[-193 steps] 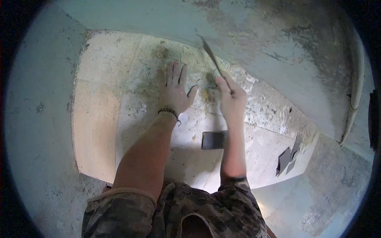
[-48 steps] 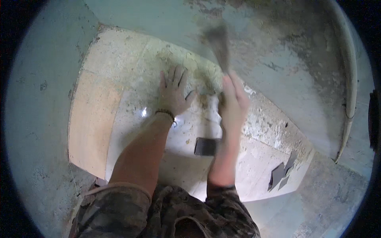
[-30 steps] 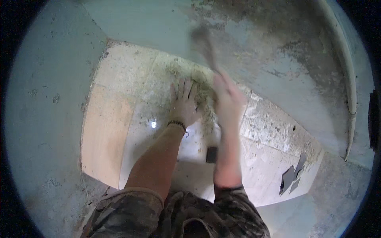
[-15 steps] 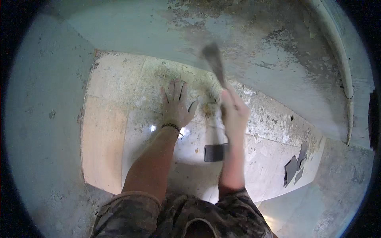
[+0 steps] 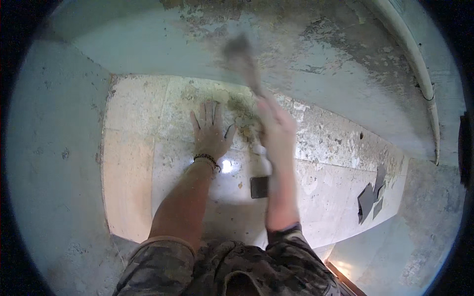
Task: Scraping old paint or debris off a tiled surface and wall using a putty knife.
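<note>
My right hand is closed round the handle of a scraper. Motion smears the tool; its dark, widening end is up against or just in front of the peeling wall, and I cannot tell whether it touches. My left hand, with a dark beaded bracelet at the wrist, lies palm down and fingers spread on the stained tiled surface. Crumbs and brownish debris lie between the two hands. Beside my right forearm rests a dark flat rectangle like a phone, partly hidden by the arm.
Dark broken flakes lie at the right end of the tiled surface. A pale pipe runs down the wall at the upper right. A greenish side wall closes off the left. Bright light reflects off the tiles near my left wrist.
The scraper and my right hand have shifted left and slightly up along the wall. My left hand stays flat on the tiles. The whole view has shifted a little.
</note>
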A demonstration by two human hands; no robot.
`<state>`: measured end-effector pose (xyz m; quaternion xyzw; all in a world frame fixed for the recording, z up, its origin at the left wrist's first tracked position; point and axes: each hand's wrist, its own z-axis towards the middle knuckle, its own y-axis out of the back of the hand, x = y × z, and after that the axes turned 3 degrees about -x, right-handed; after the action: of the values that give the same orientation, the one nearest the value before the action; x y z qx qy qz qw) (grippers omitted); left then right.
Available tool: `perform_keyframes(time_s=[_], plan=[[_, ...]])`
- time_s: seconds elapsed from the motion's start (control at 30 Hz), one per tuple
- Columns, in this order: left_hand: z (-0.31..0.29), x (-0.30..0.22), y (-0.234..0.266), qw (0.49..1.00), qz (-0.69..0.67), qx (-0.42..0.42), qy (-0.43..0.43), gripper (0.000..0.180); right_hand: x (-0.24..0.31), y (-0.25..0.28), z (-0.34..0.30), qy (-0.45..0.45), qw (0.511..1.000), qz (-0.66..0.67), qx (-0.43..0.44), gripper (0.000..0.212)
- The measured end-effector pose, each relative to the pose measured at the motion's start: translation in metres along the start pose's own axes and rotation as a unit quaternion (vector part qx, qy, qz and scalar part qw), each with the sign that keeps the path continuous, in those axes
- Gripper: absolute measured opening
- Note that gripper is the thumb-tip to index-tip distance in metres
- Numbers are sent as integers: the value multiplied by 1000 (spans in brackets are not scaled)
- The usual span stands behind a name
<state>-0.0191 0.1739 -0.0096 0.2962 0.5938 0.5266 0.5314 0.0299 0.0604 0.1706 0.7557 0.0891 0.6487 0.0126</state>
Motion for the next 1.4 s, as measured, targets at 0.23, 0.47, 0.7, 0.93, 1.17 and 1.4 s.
perform_keyframes(time_s=[0.23, 0.47, 0.7, 0.93, 1.17, 1.4], plan=[[2, -1, -2, 999, 51, 14, -8, 80, -1, -4, 9, 65, 995, -71, 10, 36], [-2, -8, 6, 1000, -5, 27, 6, 80, 13, 1, 10, 23, 1000, -16, 4, 34], [0, -1, 3, 999, 13, 39, 16, 80, 25, 55, 2, -38, 993, 111, -28, 34], [-1, -2, -15, 987, 150, 45, -40, 79, -3, 0, -24, 53, 996, 51, 56, 30], [-4, -6, 6, 999, 29, 34, 11, 80, -121, 99, -106, 30, 977, -96, -187, 36], [-7, -3, 1, 999, 33, -6, -12, 78, -195, 150, -142, 108, 850, -364, -366, 37]])
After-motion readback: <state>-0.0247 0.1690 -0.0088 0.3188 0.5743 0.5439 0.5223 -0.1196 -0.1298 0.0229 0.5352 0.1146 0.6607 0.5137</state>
